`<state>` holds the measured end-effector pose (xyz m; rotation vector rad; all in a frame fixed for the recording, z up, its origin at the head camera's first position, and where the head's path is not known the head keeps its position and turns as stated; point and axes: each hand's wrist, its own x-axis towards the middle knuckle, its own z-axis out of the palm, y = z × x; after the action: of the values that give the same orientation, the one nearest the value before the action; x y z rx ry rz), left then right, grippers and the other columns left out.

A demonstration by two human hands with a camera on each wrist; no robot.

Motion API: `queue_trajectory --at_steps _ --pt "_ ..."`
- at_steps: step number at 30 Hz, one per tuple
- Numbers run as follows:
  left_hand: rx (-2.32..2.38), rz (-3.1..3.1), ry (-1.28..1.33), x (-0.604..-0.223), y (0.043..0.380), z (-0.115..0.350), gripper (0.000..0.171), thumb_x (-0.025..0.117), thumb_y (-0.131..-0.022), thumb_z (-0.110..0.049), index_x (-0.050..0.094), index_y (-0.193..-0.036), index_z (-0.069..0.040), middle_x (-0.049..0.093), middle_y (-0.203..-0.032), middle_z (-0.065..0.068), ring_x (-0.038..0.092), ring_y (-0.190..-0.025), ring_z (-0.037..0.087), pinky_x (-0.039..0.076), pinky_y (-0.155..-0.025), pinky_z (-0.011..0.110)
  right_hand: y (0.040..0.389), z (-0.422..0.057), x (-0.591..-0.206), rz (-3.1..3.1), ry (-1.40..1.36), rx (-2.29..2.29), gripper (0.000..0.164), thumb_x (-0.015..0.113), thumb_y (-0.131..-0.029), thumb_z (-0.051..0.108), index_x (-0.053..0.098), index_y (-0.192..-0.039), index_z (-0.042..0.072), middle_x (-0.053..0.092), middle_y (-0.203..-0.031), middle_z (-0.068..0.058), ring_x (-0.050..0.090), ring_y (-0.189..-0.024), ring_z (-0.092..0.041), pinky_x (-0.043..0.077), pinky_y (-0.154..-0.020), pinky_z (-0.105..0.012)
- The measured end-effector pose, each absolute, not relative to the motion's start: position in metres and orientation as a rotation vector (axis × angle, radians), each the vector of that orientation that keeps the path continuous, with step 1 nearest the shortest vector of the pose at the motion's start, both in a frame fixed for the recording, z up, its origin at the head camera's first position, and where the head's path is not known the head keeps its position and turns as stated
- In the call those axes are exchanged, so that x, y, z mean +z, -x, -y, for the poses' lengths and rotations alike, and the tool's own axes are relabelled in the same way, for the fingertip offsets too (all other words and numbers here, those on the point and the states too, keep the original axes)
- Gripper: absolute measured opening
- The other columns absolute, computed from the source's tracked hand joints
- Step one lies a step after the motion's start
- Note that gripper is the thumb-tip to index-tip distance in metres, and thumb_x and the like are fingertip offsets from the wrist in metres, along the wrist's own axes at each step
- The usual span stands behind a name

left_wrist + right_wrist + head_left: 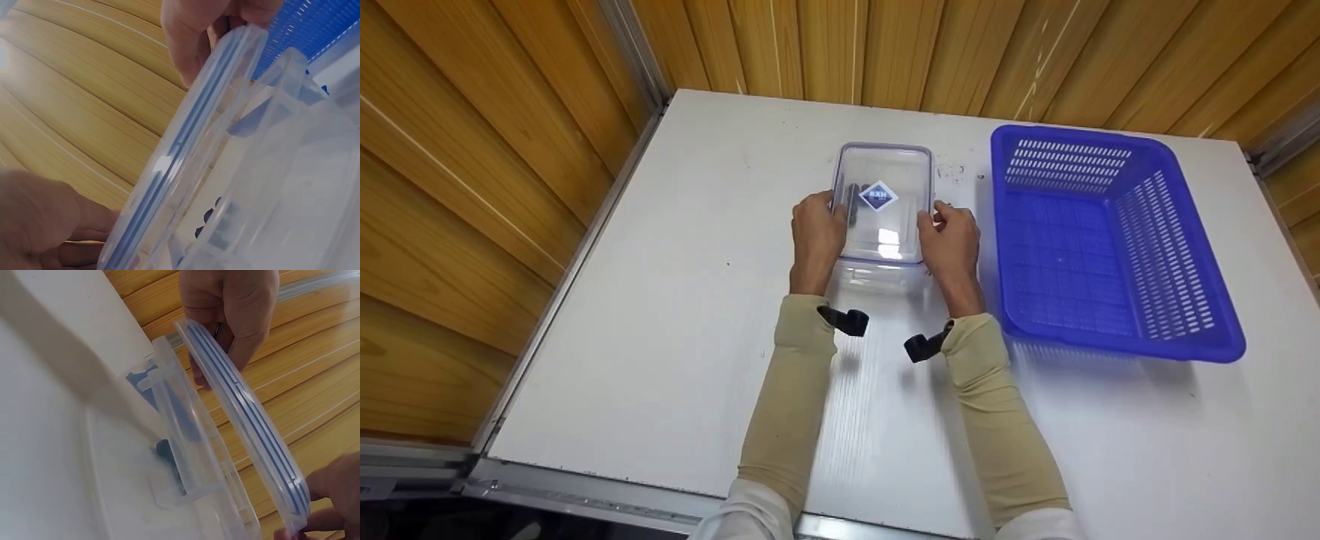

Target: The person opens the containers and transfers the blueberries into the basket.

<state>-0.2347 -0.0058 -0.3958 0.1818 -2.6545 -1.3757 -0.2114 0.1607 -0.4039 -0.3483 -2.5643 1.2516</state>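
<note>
A clear rectangular lid (pixel 904 169) with a blue seal and a diamond-shaped label (pixel 879 196) is held level by both hands. My left hand (pixel 817 234) pinches its left edge, and my right hand (pixel 951 241) pinches the right edge. Below it stands a clear plastic food container (pixel 877 279) on the white table. Both wrist views show a gap between the lid (pixel 174 146) and the container's rim (pixel 185 433). Inside the container lie small dark items (pixel 163 449), partly blurred by its wall. Blue side clips (pixel 250 119) hang at the container's ends.
To the right of the container stands a blue plastic basket (pixel 1061 259) with slotted walls. Wood-patterned panels (pixel 840 52) rise behind and left of the white table (pixel 660 315). Black wrist camera mounts (pixel 847 322) stick out inward from the sleeves.
</note>
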Motion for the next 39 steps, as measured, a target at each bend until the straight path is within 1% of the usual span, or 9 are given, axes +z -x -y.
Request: queue_trajectory --at_steps 5,14,19,29,33,36,39 --pt "-1.366 2.625 -0.18 -0.392 0.235 0.01 0.029 0.054 -0.09 -0.008 0.062 -0.116 0.002 0.062 -0.115 0.016 0.061 -0.104 0.023 0.049 -0.086 0.033 0.21 -0.156 -0.397 2.597 0.337 1.288 0.042 0.058 -0.088 0.021 0.056 -0.125 -0.001 0.058 -0.105 -0.015 0.054 -0.091 -0.022 0.044 -0.078 -0.033" --pt "-1.323 2.629 -0.182 -0.384 0.236 0.019 0.029 0.051 -0.089 -0.002 0.06 -0.115 0.007 0.062 -0.114 0.02 0.06 -0.105 0.028 0.049 -0.086 0.037 0.208 -0.145 -0.393 2.536 0.199 1.338 0.04 0.061 -0.086 0.015 0.058 -0.12 -0.005 0.059 -0.106 -0.019 0.058 -0.09 -0.025 0.046 -0.081 -0.034" --pt "-1.297 2.653 -0.188 -0.382 0.236 0.024 0.032 0.046 -0.088 0.002 0.059 -0.117 0.008 0.06 -0.117 0.021 0.058 -0.109 0.029 0.047 -0.09 0.038 0.207 -0.138 -0.395 2.52 0.177 1.41 0.041 0.061 -0.086 0.014 0.056 -0.123 -0.004 0.057 -0.11 -0.018 0.058 -0.093 -0.023 0.048 -0.081 -0.031" --pt "-1.261 2.665 -0.204 -0.375 0.236 0.034 0.034 0.044 -0.09 0.001 0.054 -0.122 0.009 0.056 -0.122 0.023 0.053 -0.114 0.031 0.044 -0.094 0.038 0.206 -0.132 -0.393 2.51 0.128 1.534 0.043 0.061 -0.088 0.014 0.053 -0.127 -0.001 0.054 -0.116 -0.016 0.058 -0.102 -0.021 0.048 -0.085 -0.026" --pt "-1.241 2.695 -0.218 -0.372 0.235 0.037 0.035 0.044 -0.09 0.002 0.052 -0.124 0.01 0.054 -0.124 0.023 0.051 -0.117 0.032 0.042 -0.096 0.038 0.205 -0.129 -0.391 2.477 0.068 1.562 0.043 0.062 -0.087 0.011 0.053 -0.126 -0.003 0.054 -0.118 -0.016 0.059 -0.102 -0.023 0.048 -0.086 -0.025" --pt "-1.218 2.715 -0.226 -0.37 0.235 0.041 0.036 0.043 -0.09 0.002 0.052 -0.124 0.009 0.054 -0.124 0.023 0.05 -0.118 0.032 0.041 -0.097 0.038 0.204 -0.127 -0.391 2.455 0.021 1.587 0.043 0.062 -0.086 0.009 0.052 -0.126 -0.005 0.053 -0.121 -0.017 0.059 -0.102 -0.024 0.048 -0.086 -0.024" --pt "-1.176 2.723 -0.231 -0.369 0.235 0.045 0.036 0.043 -0.087 0.004 0.057 -0.12 0.008 0.058 -0.119 0.022 0.053 -0.113 0.032 0.043 -0.094 0.039 0.203 -0.123 -0.391 2.445 -0.025 1.615 0.043 0.062 -0.086 0.008 0.052 -0.126 -0.006 0.052 -0.123 -0.017 0.058 -0.105 -0.026 0.047 -0.088 -0.024"
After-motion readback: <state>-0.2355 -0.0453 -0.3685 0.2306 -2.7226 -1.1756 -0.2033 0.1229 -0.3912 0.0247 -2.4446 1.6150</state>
